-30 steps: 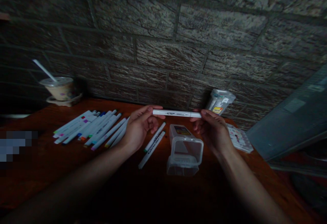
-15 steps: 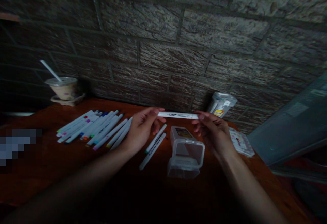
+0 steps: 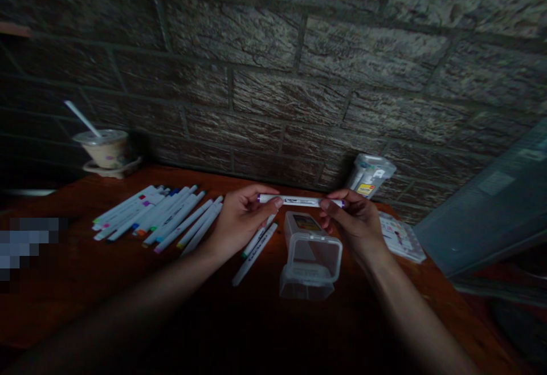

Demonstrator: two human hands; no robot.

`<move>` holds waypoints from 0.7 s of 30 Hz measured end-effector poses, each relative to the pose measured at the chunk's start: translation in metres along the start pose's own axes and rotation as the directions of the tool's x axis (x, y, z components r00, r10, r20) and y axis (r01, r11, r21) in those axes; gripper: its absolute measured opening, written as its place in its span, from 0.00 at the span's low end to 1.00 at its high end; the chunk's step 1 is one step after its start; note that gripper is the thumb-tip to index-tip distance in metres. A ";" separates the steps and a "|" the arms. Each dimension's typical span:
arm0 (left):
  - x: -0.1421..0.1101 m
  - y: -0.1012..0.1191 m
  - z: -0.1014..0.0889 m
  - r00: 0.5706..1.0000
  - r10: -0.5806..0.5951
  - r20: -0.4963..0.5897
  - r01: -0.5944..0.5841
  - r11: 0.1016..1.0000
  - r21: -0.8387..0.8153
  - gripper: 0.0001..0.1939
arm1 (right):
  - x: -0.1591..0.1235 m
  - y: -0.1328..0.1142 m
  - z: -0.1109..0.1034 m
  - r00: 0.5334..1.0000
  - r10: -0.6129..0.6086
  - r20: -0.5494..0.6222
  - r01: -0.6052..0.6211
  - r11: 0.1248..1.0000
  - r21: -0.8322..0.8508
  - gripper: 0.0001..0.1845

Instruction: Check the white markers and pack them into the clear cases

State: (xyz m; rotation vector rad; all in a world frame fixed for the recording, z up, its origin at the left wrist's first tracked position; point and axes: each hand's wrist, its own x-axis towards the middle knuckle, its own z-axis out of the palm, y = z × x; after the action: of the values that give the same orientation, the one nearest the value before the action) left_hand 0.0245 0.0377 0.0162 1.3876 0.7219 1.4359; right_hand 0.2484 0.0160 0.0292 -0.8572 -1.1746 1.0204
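A white marker pen (image 3: 299, 200) with purple ends is held level above the table, between both hands. My left hand (image 3: 243, 215) pinches it near its left end, thumb on the front. My right hand (image 3: 356, 218) grips the other end, fingers closed round it. Below and between the hands lies a clear plastic case (image 3: 314, 255) on its side, its lid open toward me. Two loose white markers (image 3: 255, 252) rest left of the case, one partly hidden by my left hand. Left of that hand, a spread of several white markers (image 3: 166, 215) with coloured ends covers the wood.
A lidded drink cup (image 3: 105, 147) with a straw stands at the back left. By the stone wall (image 3: 265, 90), a clear container (image 3: 371, 174) stands upright behind my right hand. A printed pad or booklet (image 3: 401, 238) lies at the right table edge.
The marker has come slightly lower and turned, and its purple ends now show. My left thumb has shifted onto its front. The case and loose markers have stayed put.
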 end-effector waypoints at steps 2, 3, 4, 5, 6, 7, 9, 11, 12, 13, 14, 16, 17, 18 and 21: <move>-0.001 0.001 0.000 1.000 0.007 -0.001 -0.007 1.000 0.017 0.11 | 0.000 0.000 0.000 1.000 0.013 -0.002 -0.013 1.000 -0.002 0.14; -0.001 0.001 0.000 1.000 0.013 -0.004 -0.013 0.999 0.031 0.10 | 0.000 0.000 0.000 1.000 0.014 -0.001 -0.014 1.000 -0.004 0.14; -0.001 0.002 0.001 1.000 0.020 -0.008 -0.019 0.999 0.044 0.10 | 0.000 0.000 -0.001 1.000 0.011 0.002 -0.011 1.000 -0.007 0.14; -0.002 0.002 0.001 1.000 0.023 -0.011 -0.022 0.998 0.056 0.09 | 0.000 0.001 -0.001 1.000 0.004 0.007 -0.004 1.000 -0.010 0.13; -0.002 0.003 0.001 1.000 0.023 -0.013 -0.022 0.998 0.066 0.09 | 0.000 0.002 -0.002 1.000 -0.006 0.013 0.006 1.000 -0.016 0.13; -0.002 0.003 0.001 1.000 0.019 -0.014 -0.018 0.997 0.073 0.09 | 0.000 0.002 -0.002 1.000 -0.018 0.018 0.019 1.000 -0.024 0.13; -0.003 0.003 0.001 1.000 0.009 -0.008 -0.009 0.997 0.081 0.09 | 0.000 0.003 -0.003 0.999 -0.040 0.025 0.042 0.998 -0.043 0.13; -0.003 0.002 0.001 1.000 0.004 0.002 -0.004 0.996 0.091 0.09 | 0.000 0.003 -0.003 0.998 -0.055 0.022 0.056 0.997 -0.057 0.12; -0.003 0.001 0.000 1.000 0.007 0.008 -0.008 0.995 0.098 0.09 | 0.001 0.002 -0.002 0.998 -0.056 0.017 0.056 0.997 -0.059 0.12; -0.002 -0.001 -0.001 1.000 0.016 0.012 -0.017 0.994 0.109 0.09 | 0.001 0.002 -0.002 0.999 -0.052 0.010 0.052 0.997 -0.059 0.12; -0.002 -0.002 -0.002 1.000 0.028 0.014 -0.030 0.992 0.124 0.09 | 0.001 0.001 -0.002 0.999 -0.046 0.002 0.046 0.997 -0.059 0.12; -0.002 -0.004 -0.003 0.998 0.058 0.015 -0.059 0.986 0.156 0.09 | 0.000 0.001 -0.001 0.999 -0.032 -0.013 0.032 0.998 -0.057 0.12; -0.002 -0.004 -0.004 0.997 0.071 0.013 -0.072 0.983 0.169 0.08 | 0.000 0.000 0.000 0.999 -0.027 -0.017 0.026 0.998 -0.053 0.12; -0.002 -0.004 -0.004 0.997 0.080 0.010 -0.080 0.981 0.179 0.08 | 0.000 0.000 0.000 1.000 -0.023 -0.018 0.023 0.999 -0.047 0.12; -0.003 0.000 -0.002 0.998 0.067 -0.009 -0.065 0.983 0.171 0.08 | 0.000 0.001 0.000 1.000 -0.015 -0.014 0.015 1.000 -0.025 0.11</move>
State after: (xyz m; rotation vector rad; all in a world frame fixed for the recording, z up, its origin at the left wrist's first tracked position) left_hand 0.0217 0.0356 0.0151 1.5463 0.8311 1.4643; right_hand 0.2480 0.0157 0.0286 -0.8727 -1.1825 0.9875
